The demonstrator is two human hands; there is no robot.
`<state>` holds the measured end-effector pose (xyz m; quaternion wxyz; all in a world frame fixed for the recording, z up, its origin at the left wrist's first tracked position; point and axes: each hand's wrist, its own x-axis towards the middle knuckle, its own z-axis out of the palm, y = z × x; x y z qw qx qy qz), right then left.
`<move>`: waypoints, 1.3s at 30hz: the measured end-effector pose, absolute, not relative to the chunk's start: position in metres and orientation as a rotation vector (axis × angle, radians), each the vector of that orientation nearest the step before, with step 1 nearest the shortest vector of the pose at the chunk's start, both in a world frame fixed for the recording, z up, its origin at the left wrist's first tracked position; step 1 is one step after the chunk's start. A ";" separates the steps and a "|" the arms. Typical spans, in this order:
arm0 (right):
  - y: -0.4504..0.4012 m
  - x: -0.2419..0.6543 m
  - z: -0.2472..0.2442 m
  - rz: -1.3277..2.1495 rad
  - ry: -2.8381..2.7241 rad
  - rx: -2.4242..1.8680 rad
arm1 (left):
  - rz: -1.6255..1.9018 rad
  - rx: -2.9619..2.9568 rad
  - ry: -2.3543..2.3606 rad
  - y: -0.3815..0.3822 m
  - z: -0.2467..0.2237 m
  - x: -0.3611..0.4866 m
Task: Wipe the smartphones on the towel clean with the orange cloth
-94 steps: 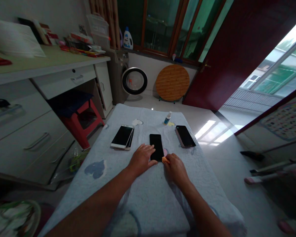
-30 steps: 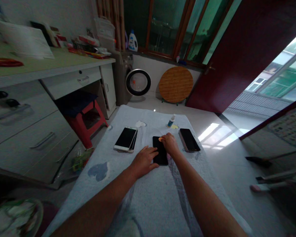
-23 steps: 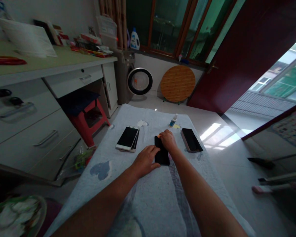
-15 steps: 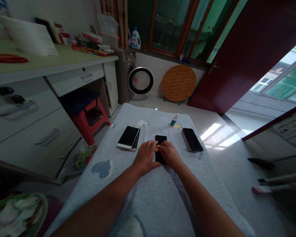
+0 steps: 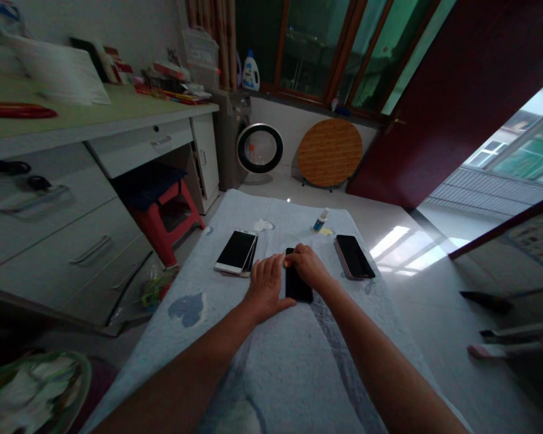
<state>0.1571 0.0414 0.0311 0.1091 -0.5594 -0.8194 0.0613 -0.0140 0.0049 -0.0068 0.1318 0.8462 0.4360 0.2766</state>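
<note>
A black phone [image 5: 300, 286] lies flat on the light blue cloth [image 5: 271, 374] between my two hands. Fingers spread a little and thumb out, my left hand [image 5: 268, 286] rests at the phone's left edge. My right hand [image 5: 308, 267] is over the phone's upper part, its fingers pinched together on something too small to make out. To the left lie a white-framed phone [image 5: 238, 251] and another phone partly under it. A dark phone [image 5: 354, 257] sits to the right, on top of something with a pinkish edge. Behind stands a small spray bottle [image 5: 320, 220].
On the left are a desk with drawers [image 5: 149, 114] and a red stool [image 5: 167, 223]. A washing machine [image 5: 230, 138] with its door open, a round wooden board [image 5: 330, 152] and a dark red door [image 5: 402, 102] stand behind. A basin [image 5: 84, 386] is at lower left.
My right hand has moved up along the phone, uncovering more of its lower part. The yellowish bit seen between my fingers before no longer shows. My left hand has barely shifted.
</note>
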 end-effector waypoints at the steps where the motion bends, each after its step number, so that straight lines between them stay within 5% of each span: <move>1: 0.051 0.156 0.030 0.164 -2.404 -1.668 | 0.794 2.457 1.269 0.005 -0.006 -0.014; 23: -0.017 0.142 0.040 0.470 -2.707 -1.409 | 0.749 2.473 1.351 -0.002 -0.003 -0.012; 39: 0.031 0.154 0.038 0.375 -2.595 -1.477 | 0.633 2.627 1.232 -0.009 0.026 -0.010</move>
